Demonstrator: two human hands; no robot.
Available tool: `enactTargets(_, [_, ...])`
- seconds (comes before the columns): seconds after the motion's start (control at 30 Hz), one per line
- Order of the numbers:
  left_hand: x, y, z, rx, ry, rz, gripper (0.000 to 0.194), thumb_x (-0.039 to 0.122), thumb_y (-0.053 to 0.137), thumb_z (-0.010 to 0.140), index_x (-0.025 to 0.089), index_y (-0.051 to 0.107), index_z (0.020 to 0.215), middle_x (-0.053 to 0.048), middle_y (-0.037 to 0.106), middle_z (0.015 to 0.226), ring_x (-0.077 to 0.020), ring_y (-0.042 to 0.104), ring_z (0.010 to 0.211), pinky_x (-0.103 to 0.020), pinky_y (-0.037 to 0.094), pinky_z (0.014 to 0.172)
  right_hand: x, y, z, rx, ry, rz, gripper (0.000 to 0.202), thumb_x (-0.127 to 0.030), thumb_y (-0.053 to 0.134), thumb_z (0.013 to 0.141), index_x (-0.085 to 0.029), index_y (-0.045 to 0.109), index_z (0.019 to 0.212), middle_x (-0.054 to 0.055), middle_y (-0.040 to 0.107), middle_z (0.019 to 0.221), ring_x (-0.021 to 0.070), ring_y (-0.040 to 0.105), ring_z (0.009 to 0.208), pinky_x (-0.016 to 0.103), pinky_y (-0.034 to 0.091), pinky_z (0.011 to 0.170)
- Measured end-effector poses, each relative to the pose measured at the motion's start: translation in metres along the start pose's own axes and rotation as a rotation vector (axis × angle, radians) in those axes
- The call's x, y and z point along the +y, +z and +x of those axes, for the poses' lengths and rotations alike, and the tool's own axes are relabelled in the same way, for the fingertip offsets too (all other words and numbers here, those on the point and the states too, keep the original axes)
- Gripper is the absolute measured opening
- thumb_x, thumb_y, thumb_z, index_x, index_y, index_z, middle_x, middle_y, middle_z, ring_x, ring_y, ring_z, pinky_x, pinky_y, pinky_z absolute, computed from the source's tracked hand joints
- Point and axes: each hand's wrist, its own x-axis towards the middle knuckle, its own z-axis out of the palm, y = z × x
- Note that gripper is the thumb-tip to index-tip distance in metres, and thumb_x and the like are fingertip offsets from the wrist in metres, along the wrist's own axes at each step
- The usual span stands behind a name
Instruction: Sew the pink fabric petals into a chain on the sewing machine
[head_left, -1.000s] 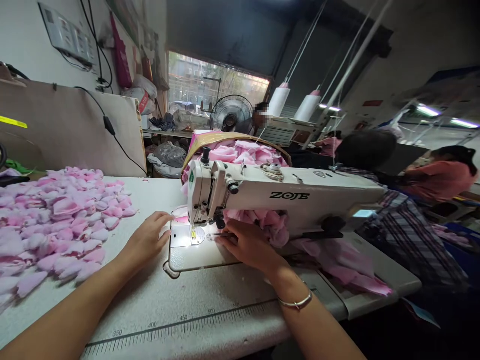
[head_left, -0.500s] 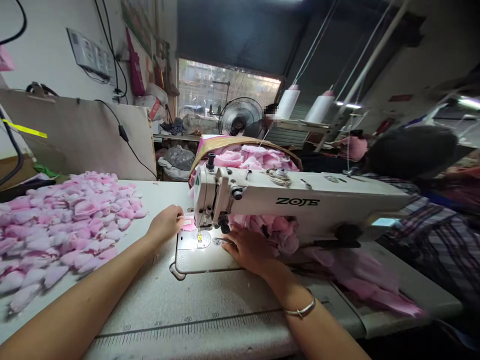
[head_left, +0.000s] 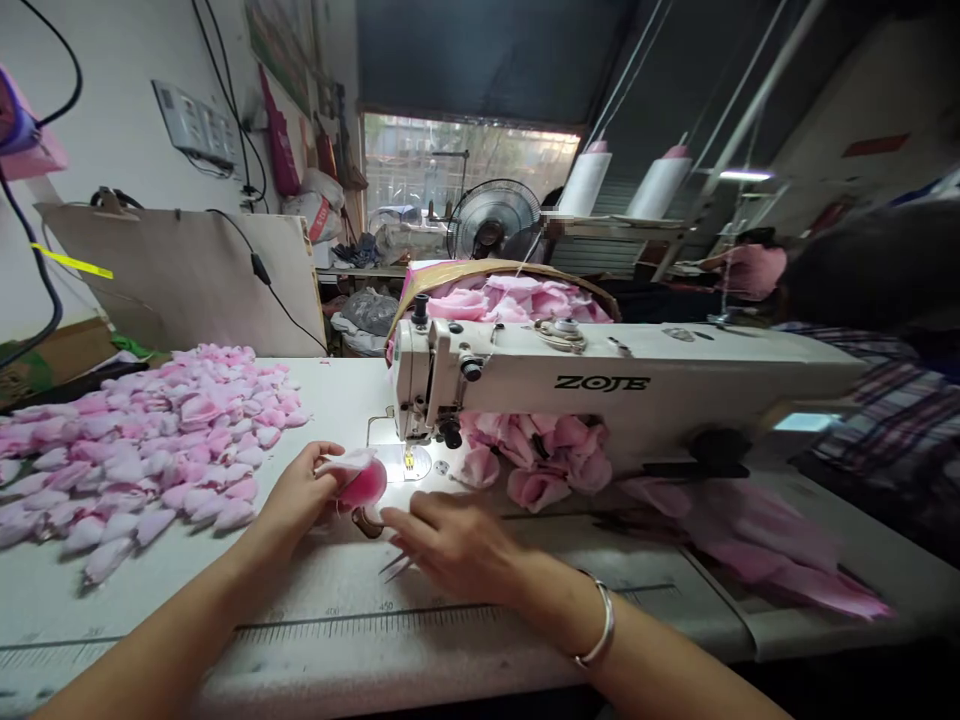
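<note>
Under right hand [head_left: 459, 548], indistinct blades [head_left: 395, 568]

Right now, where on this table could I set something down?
Bare tabletop shows behind the left hand, between petal pile and sewing machine, and from the printed ruler to the front edge. Crowded: under the machine's arm, with pink flowers.

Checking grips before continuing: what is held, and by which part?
Left hand: pink-and-white cloth piece, by its left edge. Right hand: pointed metal tool, gripped part hidden.
</note>
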Motion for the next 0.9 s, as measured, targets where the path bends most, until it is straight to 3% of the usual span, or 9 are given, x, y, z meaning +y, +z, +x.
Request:
enactTargets(0.1, [0.001,0.016,-0.017,-0.076,-0.005,-0.072,0.043,0.032,0.057,0.069,0.022,0.047,0.109,0.0,0.063,0.082,-0.0106,0.057,0.054,-0.02,0.041,0.048,-0.011,0.007,0.004,0.011,-0.085,-0.076,0.03,-0.018,0.042,0.093,-0.018,0.05,0.122,0.002,0.062,0.082,0.0137,0.05,0.061,0.029,0.027,0.044])
enactTargets(0.27, [-0.001,0.03,-0.034,-0.245,-0.036,-0.139,0.035,0.037,0.059,0.074,0.021,0.051,0.104,0.0,0.062,0.089,-0.0124,0.06,0.066,-0.024,0.048,0.057,-0.006,0.007,0.001,0.015,-0.055,-0.137,0.016,-0.017,0.043,0.092,-0.017,0.056,0.1,0.004,0.062,0.089,0.0139,0.052,0.066,0.028,0.034,0.048])
enactTargets(0.37, [0.001,0.026,-0.04,-0.295,0.036,0.103,0.027,0.035,0.053,0.076,0.02,0.057,0.099,0.002,0.06,0.075,-0.0126,0.055,0.055,-0.023,0.043,0.05,0.0,0.006,-0.002,0.041,-0.024,-0.104,0.014,-0.018,0.045,0.092,-0.018,0.056,0.099,0.003,0.063,0.094,0.0129,0.055,0.071,0.027,0.037,0.051])
enactTargets(0.43, [0.005,0.02,-0.042,-0.296,0.158,0.326,0.025,0.031,0.05,0.078,0.02,0.061,0.097,0.001,0.064,0.076,-0.0157,0.058,0.063,-0.026,0.045,0.058,0.002,0.006,-0.003,0.053,-0.034,-0.081,0.015,-0.017,0.044,0.093,-0.018,0.056,0.102,0.004,0.063,0.099,0.0124,0.056,0.076,0.026,0.039,0.053])
enactTargets(0.53, [0.012,0.015,-0.039,-0.207,0.288,0.455,0.038,0.033,0.052,0.078,0.02,0.06,0.113,-0.005,0.066,0.111,-0.0225,0.061,0.095,-0.03,0.047,0.078,0.004,0.009,-0.004,0.074,-0.063,-0.063,0.02,-0.015,0.041,0.093,-0.019,0.056,0.106,0.004,0.064,0.102,0.0121,0.057,0.076,0.025,0.037,0.053])
enactTargets(0.63, [0.017,0.015,-0.032,-0.191,0.264,0.392,0.057,0.04,0.055,0.078,0.018,0.049,0.13,-0.01,0.055,0.133,-0.0255,0.055,0.115,-0.031,0.047,0.086,0.004,0.013,-0.005,0.113,-0.104,-0.024,0.021,-0.014,0.04,0.094,-0.019,0.056,0.106,0.004,0.066,0.1,0.0117,0.057,0.074,0.025,0.037,0.053])
enactTargets(0.77, [0.025,0.018,-0.027,-0.283,0.212,0.339,0.048,0.04,0.058,0.075,0.017,0.059,0.116,-0.007,0.066,0.114,-0.0239,0.061,0.101,-0.029,0.047,0.081,0.006,0.014,-0.007,0.097,-0.112,0.018,0.016,-0.014,0.041,0.095,-0.02,0.056,0.1,0.001,0.067,0.1,0.0112,0.059,0.076,0.025,0.038,0.056])
enactTargets(0.9, [0.032,0.014,-0.027,-0.267,0.226,0.362,0.027,0.039,0.053,0.076,0.017,0.063,0.088,-0.002,0.066,0.083,-0.0189,0.059,0.077,-0.026,0.043,0.068,0.01,0.009,-0.007,0.006,-0.052,0.02,0.016,-0.013,0.045,0.094,-0.021,0.055,0.102,-0.001,0.066,0.093,0.0112,0.059,0.076,0.024,0.039,0.057])
